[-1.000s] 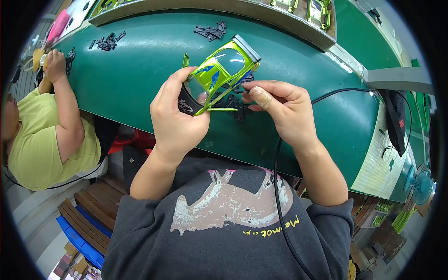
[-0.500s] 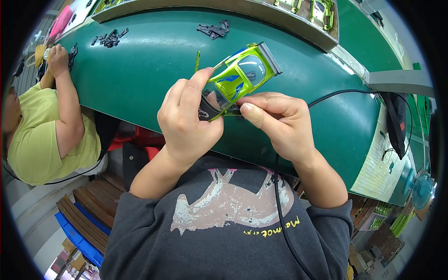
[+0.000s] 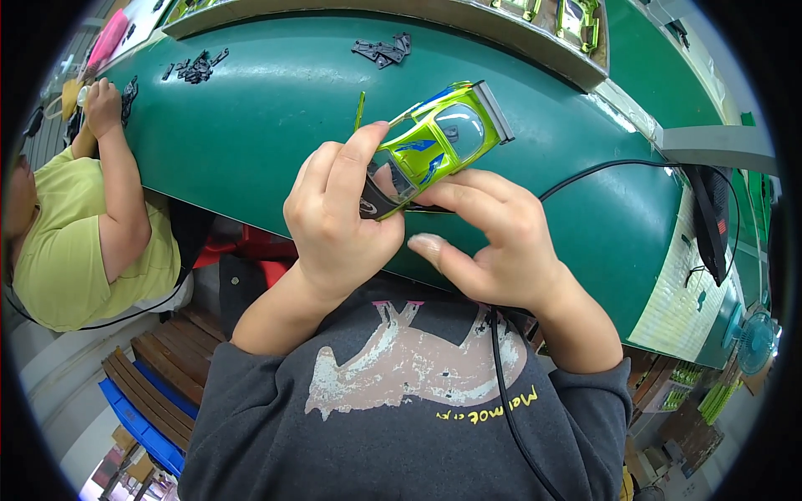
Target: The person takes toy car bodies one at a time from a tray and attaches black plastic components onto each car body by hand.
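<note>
A lime-green toy car body with blue markings, clear windows and a grey rear spoiler is tilted above the green table. My left hand grips its front end, fingers on the far side and thumb on the near side. One car door stands swung out on the far side. At the near side of the car, my right hand touches the body with its fingertips. Its thumb, wrapped in a plaster, is spread away from the fingers. The car hides part of the right fingertips.
Black plastic parts lie in a pile at the far middle and another pile at far left. A long tray with green car bodies lines the back. A co-worker sits at left. A black cable crosses the table.
My right thumb has come away from the fingers, opening the pinch at the car's near side. The car has shifted slightly right, still in my left hand.
</note>
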Demonstrator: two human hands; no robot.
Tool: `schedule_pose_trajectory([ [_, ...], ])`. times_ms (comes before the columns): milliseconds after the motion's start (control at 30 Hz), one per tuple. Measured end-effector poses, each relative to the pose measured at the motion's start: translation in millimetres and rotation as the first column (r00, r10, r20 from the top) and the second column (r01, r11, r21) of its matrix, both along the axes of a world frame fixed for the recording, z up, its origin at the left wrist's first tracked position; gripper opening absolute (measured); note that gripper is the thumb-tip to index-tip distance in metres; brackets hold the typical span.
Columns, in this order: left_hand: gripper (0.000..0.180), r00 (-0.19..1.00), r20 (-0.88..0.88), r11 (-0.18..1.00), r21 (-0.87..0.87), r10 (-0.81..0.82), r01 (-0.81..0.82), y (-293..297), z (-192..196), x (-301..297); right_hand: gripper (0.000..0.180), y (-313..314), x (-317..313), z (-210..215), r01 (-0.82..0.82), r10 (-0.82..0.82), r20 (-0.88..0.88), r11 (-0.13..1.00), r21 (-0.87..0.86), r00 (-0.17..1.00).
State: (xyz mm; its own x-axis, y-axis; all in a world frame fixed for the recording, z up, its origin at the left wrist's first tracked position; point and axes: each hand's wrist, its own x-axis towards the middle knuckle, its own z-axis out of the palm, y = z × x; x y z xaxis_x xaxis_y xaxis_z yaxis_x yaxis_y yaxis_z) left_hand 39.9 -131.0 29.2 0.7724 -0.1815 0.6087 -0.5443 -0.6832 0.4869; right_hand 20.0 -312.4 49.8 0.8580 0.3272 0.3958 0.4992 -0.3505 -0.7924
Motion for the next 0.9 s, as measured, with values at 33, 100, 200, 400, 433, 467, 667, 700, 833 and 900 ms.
schedule_pose_trajectory([
  [33,0.059,1.0,-0.012,1.0,-0.011,-0.001,0.001,-0.4,0.9,-0.8,0.027,1.9,-0.7,-1.8,0.039,-0.033,0.1,0.997,-0.061,0.994],
  [100,0.059,0.998,-0.056,1.0,-0.014,-0.008,0.008,-1.8,3.0,-3.1,0.027,2.5,0.4,-9.8,0.057,-0.041,0.179,0.994,-0.088,0.983],
  [200,0.059,0.996,-0.088,0.999,-0.039,-0.031,0.028,-4.6,2.3,-2.5,0.027,3.2,-0.6,-13.1,0.083,-0.05,0.257,0.989,-0.119,0.965],
  [400,0.058,0.991,-0.126,0.996,-0.079,-0.054,0.045,-7.2,5.1,-1.3,0.025,3.9,-2.8,-16.4,0.105,-0.087,0.231,0.992,-0.066,0.969],
  [433,0.058,0.989,-0.138,0.995,-0.089,-0.061,0.049,-6.2,4.8,0.0,0.025,3.8,-2.4,-16.9,0.105,-0.094,0.173,0.993,-0.055,0.98],
  [467,0.058,0.989,-0.139,0.995,-0.088,-0.059,0.047,-5.5,4.5,1.0,0.025,3.4,-1.1,-14.8,0.103,-0.093,0.173,0.993,-0.054,0.981],
  [667,0.062,0.955,-0.292,0.998,0.021,-0.048,0.057,-7.5,16.7,-3.3,0.021,-5.7,7.9,-15.2,0.155,-0.131,0.245,0.985,-0.08,0.961],
  [700,0.063,0.963,-0.238,0.99,-0.097,-0.125,0.104,-9.7,20.0,-6.4,0.021,-8.6,11.0,-13.8,0.134,-0.103,0.266,0.986,-0.102,0.958],
  [833,0.062,0.971,-0.083,0.971,0.071,-0.224,0.23,-2.2,5.7,-8.2,0.022,-9.9,12.7,-11.1,0.102,-0.053,0.333,0.986,-0.134,0.942],
  [900,0.051,0.973,-0.082,0.976,0.016,-0.217,0.219,-3.7,1.5,-8.5,0.023,-10.7,13.1,-9.5,0.093,-0.045,0.341,0.988,-0.125,0.939],
])
